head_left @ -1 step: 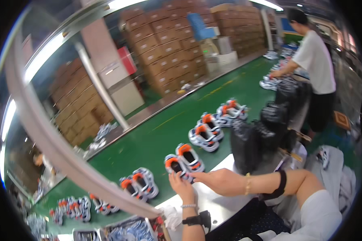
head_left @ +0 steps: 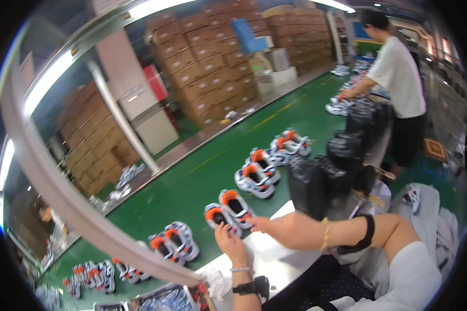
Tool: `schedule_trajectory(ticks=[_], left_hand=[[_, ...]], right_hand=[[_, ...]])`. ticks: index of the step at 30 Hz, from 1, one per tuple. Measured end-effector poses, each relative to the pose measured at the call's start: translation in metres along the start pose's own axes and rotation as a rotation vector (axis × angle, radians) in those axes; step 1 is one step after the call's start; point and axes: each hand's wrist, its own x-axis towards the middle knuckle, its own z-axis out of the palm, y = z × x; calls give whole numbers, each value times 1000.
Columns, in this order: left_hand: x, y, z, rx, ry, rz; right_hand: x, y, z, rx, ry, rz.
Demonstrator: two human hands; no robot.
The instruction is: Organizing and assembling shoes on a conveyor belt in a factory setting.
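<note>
A pair of white and navy sneakers with orange tongues lies in front of me, at the near edge of the green conveyor belt. My left hand [head_left: 231,245] touches the near end of the left sneaker [head_left: 216,213], its fingers stretched out against it. My right hand [head_left: 291,231], wearing a bracelet, has its fingers pressed together at the near end of the right sneaker [head_left: 236,203]; some fingers are hidden behind the hand. Below both hands is a white work surface [head_left: 284,257].
More sneaker pairs stand along the green belt [head_left: 202,173], ahead at right [head_left: 257,173] and at left [head_left: 175,242]. Black bags [head_left: 316,184] line the near side. A pale post [head_left: 96,210] crosses the left. Farther along, another person [head_left: 399,78] handles shoes. Stacked cartons [head_left: 205,67] rise behind.
The whole view has shifted slightly, so the background sits a little farther left. Both hands stay at the same pair of sneakers.
</note>
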Motion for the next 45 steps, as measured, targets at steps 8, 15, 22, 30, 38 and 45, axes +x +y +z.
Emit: schedule_trajectory(ticks=[8, 15, 22, 30, 38, 45], left_hand=[[61, 20, 45, 365, -732, 41], [125, 21, 66, 469, -1467, -188], [108, 22, 87, 365, -1496, -355], [88, 36, 56, 443, -1516, -29], [73, 25, 51, 391, -1403, -323], [21, 28, 24, 286, -626, 51]], right_hand=[[-76, 84, -198, -377, 529, 480], [-152, 190, -217, -591, 497, 719], [-172, 214, -230, -408, 337, 717], [-178, 239, -227, -330, 248, 772], [-176, 239, -224, -354, 195, 831], [-164, 231, -235, -352, 312, 757]])
